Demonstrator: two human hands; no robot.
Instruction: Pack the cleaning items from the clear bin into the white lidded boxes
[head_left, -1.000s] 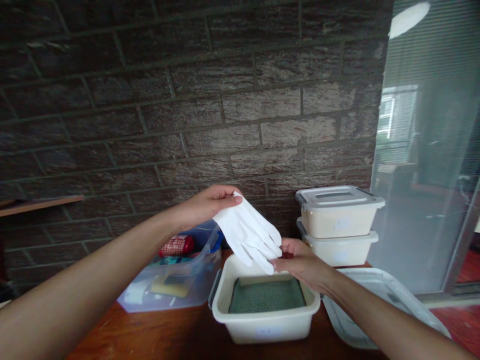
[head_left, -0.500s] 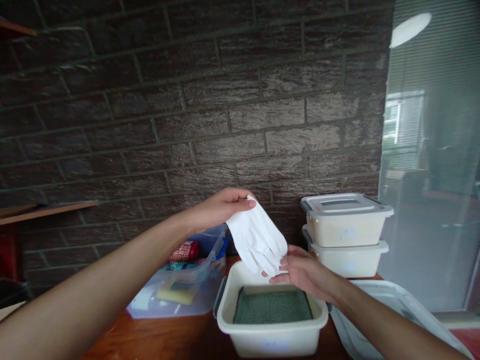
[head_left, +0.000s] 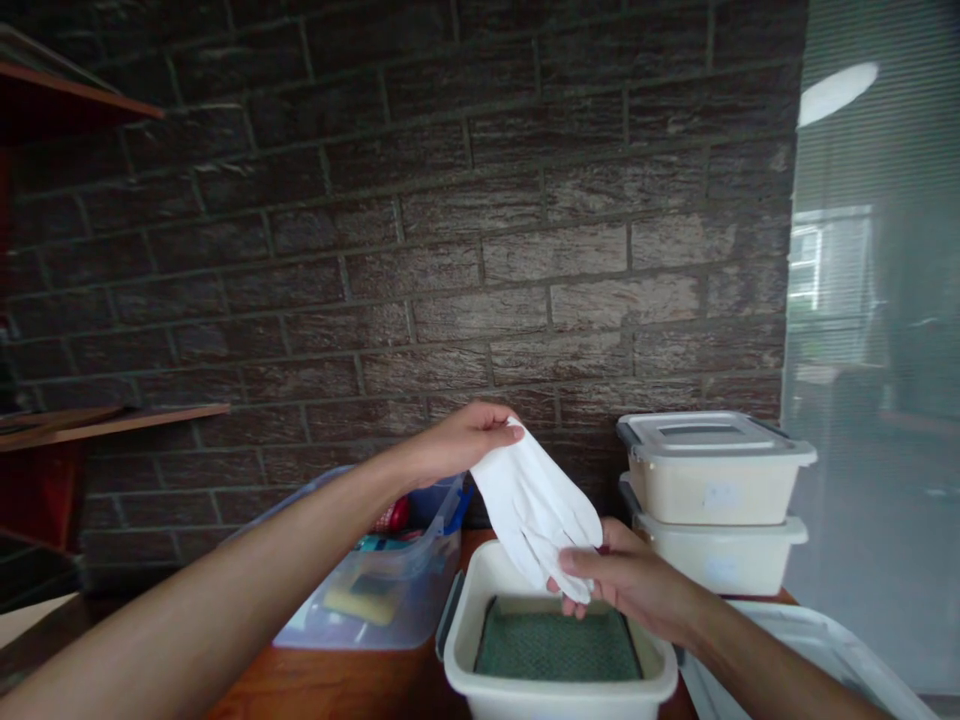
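A white fabric glove point(head_left: 532, 500) hangs slanted between my two hands. My left hand point(head_left: 476, 440) pinches its upper end, thumb on top. Lower right, my right hand point(head_left: 619, 575) has its thumb over the glove's fingers and its own fingers beneath them. Directly below is an uncovered cream plastic bin point(head_left: 465, 668), and a green textured item point(head_left: 555, 648) lies flat inside it. I cannot make out exactly what the green item is. Part of the bin's right side is hidden by my right hand and forearm.
Left of the bin stands a clear plastic box point(head_left: 420, 615) holding a yellow item and a red patterned one. Two lidded cream bins point(head_left: 712, 490) are stacked at right. A loose lid point(head_left: 810, 650) lies before them on the wooden table point(head_left: 330, 690). A brick wall point(head_left: 450, 250) rises behind.
My right thumb has come down over the glove's fingers, where the hand was more open beneath them. The whole view has shifted, so everything sits slightly lower and further right.
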